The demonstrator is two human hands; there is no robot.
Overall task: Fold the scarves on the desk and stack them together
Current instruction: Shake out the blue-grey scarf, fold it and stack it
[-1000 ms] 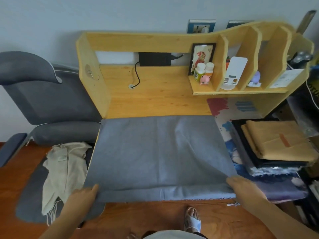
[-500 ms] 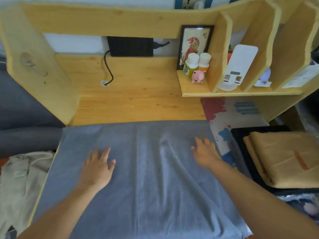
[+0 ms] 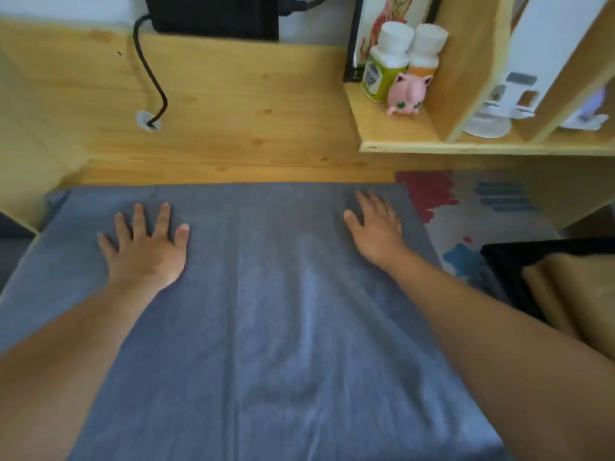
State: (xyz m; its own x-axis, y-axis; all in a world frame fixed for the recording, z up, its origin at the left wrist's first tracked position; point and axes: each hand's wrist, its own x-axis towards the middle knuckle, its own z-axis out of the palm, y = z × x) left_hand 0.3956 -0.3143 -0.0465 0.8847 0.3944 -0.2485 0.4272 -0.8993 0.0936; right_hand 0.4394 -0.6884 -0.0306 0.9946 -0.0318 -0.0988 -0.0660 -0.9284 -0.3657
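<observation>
Left hand (image 3: 144, 251) and right hand (image 3: 377, 227) both flat, fingers spread, pressing the grey scarf (image 3: 266, 327) near its far edge on the desk (image 3: 233, 128). It looks only partly folded; a tan scarf (image 3: 572, 294) waits folded at right.

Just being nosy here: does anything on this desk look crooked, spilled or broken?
Nothing stands out. The grey scarf lies flat with only soft creases, both hands, left and right, resting flat on it. The pink toy and two bottles stand upright on the shelf.
</observation>
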